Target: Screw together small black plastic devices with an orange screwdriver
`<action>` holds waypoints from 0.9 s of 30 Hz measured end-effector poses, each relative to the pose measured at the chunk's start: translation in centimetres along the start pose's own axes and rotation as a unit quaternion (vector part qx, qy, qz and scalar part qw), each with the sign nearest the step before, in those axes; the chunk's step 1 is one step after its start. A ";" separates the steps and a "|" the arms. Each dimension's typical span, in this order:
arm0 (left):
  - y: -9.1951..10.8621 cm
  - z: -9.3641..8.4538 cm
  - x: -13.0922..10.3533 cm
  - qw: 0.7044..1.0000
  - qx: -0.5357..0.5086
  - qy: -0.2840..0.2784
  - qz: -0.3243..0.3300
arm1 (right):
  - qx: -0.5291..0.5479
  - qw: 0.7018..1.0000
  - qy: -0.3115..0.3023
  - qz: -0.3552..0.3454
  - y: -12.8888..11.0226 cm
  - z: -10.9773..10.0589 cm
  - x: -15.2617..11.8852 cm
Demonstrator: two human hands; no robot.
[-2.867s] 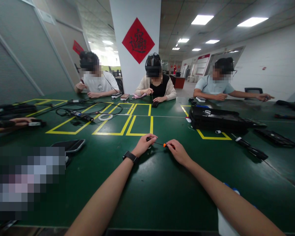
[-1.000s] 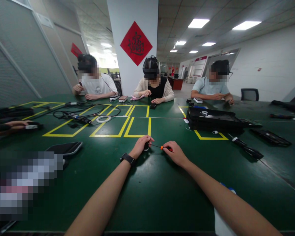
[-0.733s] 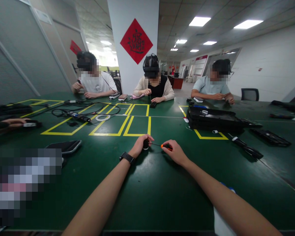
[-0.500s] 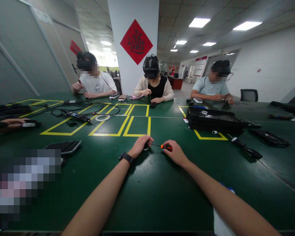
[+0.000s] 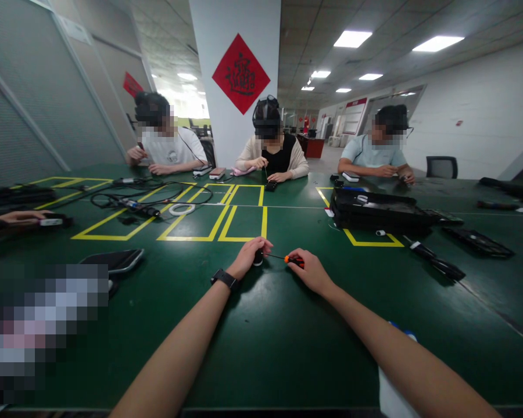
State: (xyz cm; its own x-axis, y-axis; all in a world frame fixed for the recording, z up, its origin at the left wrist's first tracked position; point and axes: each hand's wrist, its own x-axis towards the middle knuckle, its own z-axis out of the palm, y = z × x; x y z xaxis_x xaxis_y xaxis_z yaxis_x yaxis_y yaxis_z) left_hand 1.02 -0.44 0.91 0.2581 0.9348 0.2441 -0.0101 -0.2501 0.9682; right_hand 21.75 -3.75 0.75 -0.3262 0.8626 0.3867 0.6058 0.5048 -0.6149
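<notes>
My left hand (image 5: 249, 255), with a black watch on its wrist, is closed around a small black object with a pale lower edge (image 5: 258, 258). Its kind is mostly hidden by my fingers. My right hand (image 5: 309, 270) grips the orange and black handle of a screwdriver (image 5: 295, 261). The screwdriver's thin shaft lies nearly level and points left at the small object. Whether its tip touches the object, I cannot tell. Both hands are low over the green table (image 5: 261, 342).
A black open case (image 5: 375, 212) stands right of centre, with a black cable-like item (image 5: 438, 264) nearer me. Left lie tangled cables (image 5: 135, 200), a white ring-shaped coil (image 5: 182, 209) and a dark phone-like device (image 5: 113, 261). Across the table sit three people; another person's hand (image 5: 21, 217) shows at left.
The fingers of my left hand have shifted very slightly around the small object. The screwdriver stays in my right hand, almost unmoved.
</notes>
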 end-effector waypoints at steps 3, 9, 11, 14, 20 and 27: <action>0.1 0.1 -0.1 1.000 -0.009 -0.005 0.000 | 0.001 1.000 0.009 0.001 0.0 -0.2 0.0; -0.1 0.0 0.0 1.000 -0.004 -0.005 0.008 | 0.022 1.000 0.018 -0.006 0.1 0.1 -0.1; -0.2 -0.1 0.1 1.000 -0.003 -0.005 0.016 | 0.052 0.998 0.021 -0.010 0.2 0.3 -0.1; -0.3 -0.1 0.1 1.000 -0.012 -0.003 0.017 | 0.085 0.996 0.023 -0.020 0.1 0.4 -0.1; -0.6 -0.4 0.2 1.000 -0.028 0.009 0.009 | 0.103 0.991 0.061 -0.060 -1.3 -0.4 -0.3; -0.7 -0.2 0.3 0.999 -0.026 -0.012 0.015 | 0.153 0.961 0.225 -0.054 -4.3 0.1 -1.3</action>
State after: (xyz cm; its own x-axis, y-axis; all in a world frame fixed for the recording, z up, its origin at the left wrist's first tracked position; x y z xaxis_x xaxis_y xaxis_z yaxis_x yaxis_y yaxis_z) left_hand 0.93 0.02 0.32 0.2808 0.9205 0.2718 -0.0672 -0.2636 0.9623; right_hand 19.57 -7.04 2.81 0.0130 0.7375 0.6752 0.3224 0.6361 -0.7011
